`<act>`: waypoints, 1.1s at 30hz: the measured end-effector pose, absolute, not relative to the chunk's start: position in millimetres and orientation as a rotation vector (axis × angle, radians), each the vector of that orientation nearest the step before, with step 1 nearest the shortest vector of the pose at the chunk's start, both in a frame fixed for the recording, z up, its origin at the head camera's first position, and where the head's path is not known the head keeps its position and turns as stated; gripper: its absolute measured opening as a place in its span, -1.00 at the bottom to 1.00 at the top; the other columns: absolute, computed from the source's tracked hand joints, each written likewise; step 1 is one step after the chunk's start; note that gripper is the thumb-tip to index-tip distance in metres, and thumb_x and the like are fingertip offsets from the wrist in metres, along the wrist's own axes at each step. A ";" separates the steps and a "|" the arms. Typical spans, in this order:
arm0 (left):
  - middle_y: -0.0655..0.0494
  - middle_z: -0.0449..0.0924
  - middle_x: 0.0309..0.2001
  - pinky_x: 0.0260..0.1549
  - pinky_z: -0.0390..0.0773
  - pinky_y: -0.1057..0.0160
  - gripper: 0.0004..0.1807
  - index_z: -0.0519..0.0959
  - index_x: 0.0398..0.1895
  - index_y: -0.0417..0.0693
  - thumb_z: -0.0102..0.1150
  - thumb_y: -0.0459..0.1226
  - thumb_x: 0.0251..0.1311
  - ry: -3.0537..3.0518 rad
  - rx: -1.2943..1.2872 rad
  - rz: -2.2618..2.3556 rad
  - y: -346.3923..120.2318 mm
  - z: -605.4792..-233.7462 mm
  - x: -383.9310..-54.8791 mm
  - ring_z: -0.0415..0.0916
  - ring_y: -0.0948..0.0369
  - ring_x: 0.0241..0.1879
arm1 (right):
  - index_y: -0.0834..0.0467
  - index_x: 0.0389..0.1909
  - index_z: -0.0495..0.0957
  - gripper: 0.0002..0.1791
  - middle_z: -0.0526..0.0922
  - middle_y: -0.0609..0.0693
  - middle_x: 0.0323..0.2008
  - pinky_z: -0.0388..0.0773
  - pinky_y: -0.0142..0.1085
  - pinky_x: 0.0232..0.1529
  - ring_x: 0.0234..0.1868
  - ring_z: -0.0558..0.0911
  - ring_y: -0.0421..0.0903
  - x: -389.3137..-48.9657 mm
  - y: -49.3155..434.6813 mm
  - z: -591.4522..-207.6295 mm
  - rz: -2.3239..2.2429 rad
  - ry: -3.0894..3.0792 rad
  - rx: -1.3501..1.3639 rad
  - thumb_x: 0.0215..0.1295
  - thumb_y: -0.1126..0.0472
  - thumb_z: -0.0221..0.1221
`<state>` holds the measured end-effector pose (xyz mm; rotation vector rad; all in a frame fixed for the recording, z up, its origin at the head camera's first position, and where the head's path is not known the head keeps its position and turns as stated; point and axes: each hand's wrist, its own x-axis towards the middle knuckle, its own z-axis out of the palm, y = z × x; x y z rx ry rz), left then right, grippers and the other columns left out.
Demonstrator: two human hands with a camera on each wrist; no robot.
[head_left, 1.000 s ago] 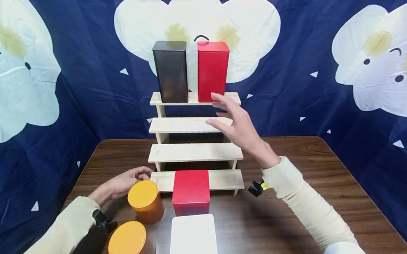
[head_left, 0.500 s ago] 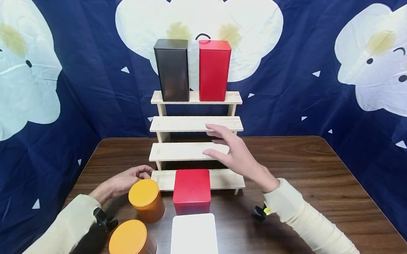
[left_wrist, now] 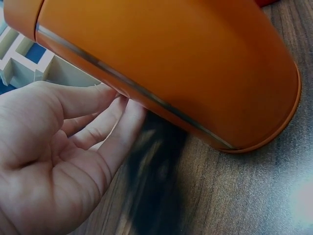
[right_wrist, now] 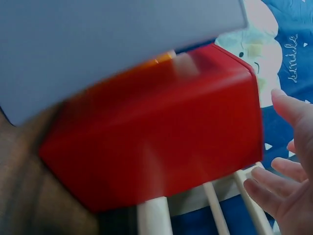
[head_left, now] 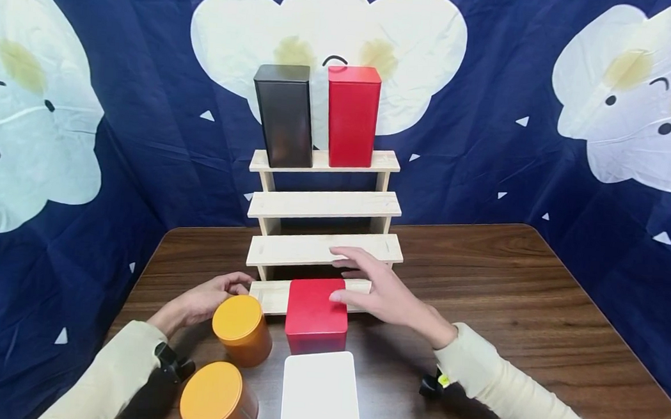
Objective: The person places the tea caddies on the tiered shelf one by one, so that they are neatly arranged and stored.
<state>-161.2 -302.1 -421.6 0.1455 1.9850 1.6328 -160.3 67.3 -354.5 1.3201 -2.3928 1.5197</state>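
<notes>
My right hand (head_left: 385,294), fingers spread and gently bent, hovers by the right side of the short red square tin (head_left: 316,311). In the right wrist view, a gap shows between the fingers and the red tin (right_wrist: 161,142). My left hand (head_left: 205,301) stays with loosely curled fingers between an orange round canister (head_left: 239,322) and the left end of the stand's lowest shelf (head_left: 269,295). In the left wrist view, its fingertips are partly hidden at the edge of the orange canister (left_wrist: 195,63); whether they touch it is unclear.
A white square tin (head_left: 321,394) and a second orange canister (head_left: 211,397) stand nearest me. On the top shelf of the wooden step stand (head_left: 324,205) are a tall black tin (head_left: 285,117) and a tall red tin (head_left: 352,117). A blue curtain (head_left: 144,127) surrounds the table (head_left: 492,296).
My right hand has come down from beside the tall red tin, past the middle shelves, to the short red tin. The left hand has stayed in place.
</notes>
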 end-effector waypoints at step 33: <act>0.01 0.52 -0.23 -0.25 0.64 0.24 -0.34 0.05 0.31 -0.38 -0.06 -0.58 0.09 1.978 0.116 1.635 -301.8 -421.2 -161.7 0.52 0.15 -0.28 | -0.14 0.40 0.18 -0.06 0.29 -0.18 0.31 0.48 -0.21 0.18 0.28 0.34 -0.20 -144.6 78.8 -383.3 1.425 -2.527 1.558 -0.03 -0.12 0.40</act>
